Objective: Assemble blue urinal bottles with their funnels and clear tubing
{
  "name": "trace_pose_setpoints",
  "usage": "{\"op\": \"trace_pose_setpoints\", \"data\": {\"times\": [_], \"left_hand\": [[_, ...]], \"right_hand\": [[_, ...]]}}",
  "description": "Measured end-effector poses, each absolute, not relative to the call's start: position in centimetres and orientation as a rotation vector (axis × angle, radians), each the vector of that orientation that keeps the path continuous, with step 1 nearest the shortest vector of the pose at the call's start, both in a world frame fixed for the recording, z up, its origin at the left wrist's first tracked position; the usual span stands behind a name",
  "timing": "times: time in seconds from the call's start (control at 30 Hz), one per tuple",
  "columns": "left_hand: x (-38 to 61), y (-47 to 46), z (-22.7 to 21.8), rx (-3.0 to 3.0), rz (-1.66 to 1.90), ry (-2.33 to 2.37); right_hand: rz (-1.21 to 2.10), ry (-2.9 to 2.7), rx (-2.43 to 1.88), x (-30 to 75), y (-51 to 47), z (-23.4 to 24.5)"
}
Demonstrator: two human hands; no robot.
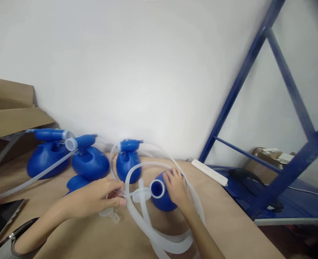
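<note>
My right hand (177,188) lies over a blue plastic bulb (161,201) on the brown table (229,223), its fingers curled around the bulb's body, whose white-rimmed opening (157,188) faces me. My left hand (99,196) is closed in a pinch on a translucent white tube fitting (137,195) just left of that opening. Translucent tubing (159,235) loops around the bulb and trails toward me.
Three more blue bulbs with tubes stand behind: one (47,158) at the left, one (90,162) beside it, one (128,163) in the middle. A cardboard box (10,111) sits far left, a white power strip (209,172) and blue metal shelving (282,176) on the right. A dark tablet (1,217) lies near left.
</note>
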State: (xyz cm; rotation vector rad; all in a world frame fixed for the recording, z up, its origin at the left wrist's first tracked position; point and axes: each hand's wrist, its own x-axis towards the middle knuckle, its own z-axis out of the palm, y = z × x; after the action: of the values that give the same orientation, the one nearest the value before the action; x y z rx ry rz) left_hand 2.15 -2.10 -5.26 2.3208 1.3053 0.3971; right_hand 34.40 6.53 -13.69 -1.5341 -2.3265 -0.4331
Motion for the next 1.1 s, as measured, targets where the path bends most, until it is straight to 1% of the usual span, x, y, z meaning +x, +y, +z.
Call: {"op": "trace_pose_setpoints", "data": {"times": [0.1,0.2,0.27,0.37,0.47,0.67,0.77,0.9,1.1], "left_hand": [[0.4,-3.1,-7.7,2.228,0.312,1.4],[-0.2,-4.0,-10.1,2.237,0.396,1.583],[0.5,-4.5,-10.8,2.308,0.485,1.56],[3.7,-4.8,-10.4,2.512,0.687,1.397],[8.1,-3.5,-9.5,2.689,0.841,1.342],[13.4,2.3,-10.0,2.648,0.772,1.288],[13.4,3.4,-9.7,2.652,0.719,1.14],[12.4,3.5,-8.1,2.628,0.602,0.977],[11.4,3.9,-6.9,2.57,0.519,0.927]], "right_hand": [[-0.455,-2.304,-1.575,34.2,6.5,-13.5],[-0.472,-2.248,-1.638,33.8,6.4,-13.0],[-0.486,-2.212,-1.681,33.5,6.1,-12.6],[-0.499,-2.196,-1.715,33.1,5.5,-12.1],[-0.496,-2.237,-1.704,32.9,5.1,-11.7],[-0.446,-2.258,-1.705,32.6,5.1,-11.6],[-0.414,-2.2,-1.717,32.5,5.3,-11.7],[-0.36,-2.187,-1.677,32.4,5.5,-11.8],[-0.314,-2.2,-1.636,32.1,5.5,-11.8]]}}
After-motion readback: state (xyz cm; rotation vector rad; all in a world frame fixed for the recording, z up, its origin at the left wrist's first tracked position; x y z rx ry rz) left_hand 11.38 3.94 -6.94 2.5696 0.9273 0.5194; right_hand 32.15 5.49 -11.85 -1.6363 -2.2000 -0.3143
